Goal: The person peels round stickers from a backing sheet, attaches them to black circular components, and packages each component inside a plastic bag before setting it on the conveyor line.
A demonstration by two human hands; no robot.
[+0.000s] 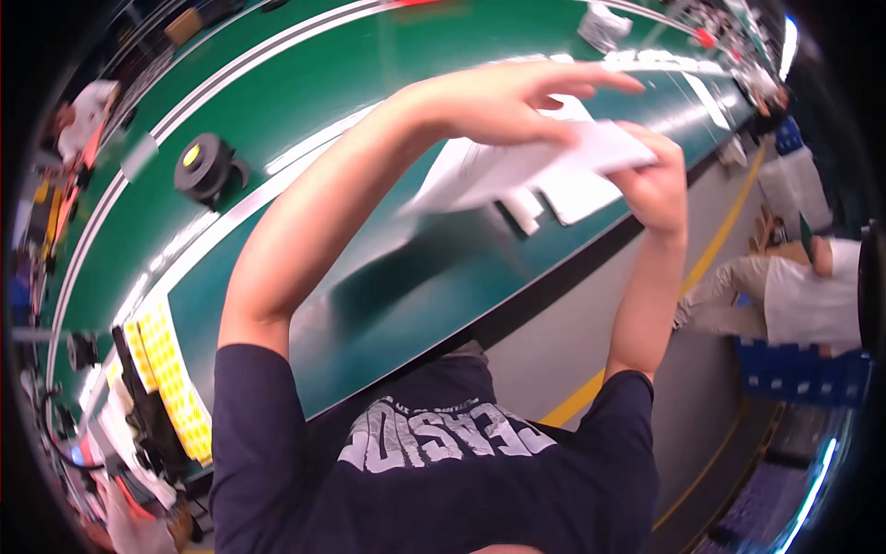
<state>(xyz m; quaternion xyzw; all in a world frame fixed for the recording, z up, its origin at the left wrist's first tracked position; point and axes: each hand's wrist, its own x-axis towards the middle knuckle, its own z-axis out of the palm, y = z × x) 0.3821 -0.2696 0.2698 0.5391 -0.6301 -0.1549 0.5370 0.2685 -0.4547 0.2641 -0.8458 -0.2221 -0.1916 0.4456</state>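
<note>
A thin white sheet [517, 175], blurred by motion, hangs at a tilt above the dark green table. At its right end my right hand [657, 175] is closed on it, with the fingers partly hidden behind the sheet. My left hand [517, 100] reaches over its upper side, fingers stretched out and apart. The left thumb lies against or just over the sheet; blur hides which. Beneath, on the table, are a white flat piece [580, 196] with rounded corners and a smaller white piece [524, 210].
A black tape dispenser [209, 171] stands on the green conveyor [323, 69] at the left. Sheets of yellow stickers [175, 379] lie at the table's left end. A white plastic bag [604, 28] is farther back. A person in a white shirt [812, 300] sits at the right.
</note>
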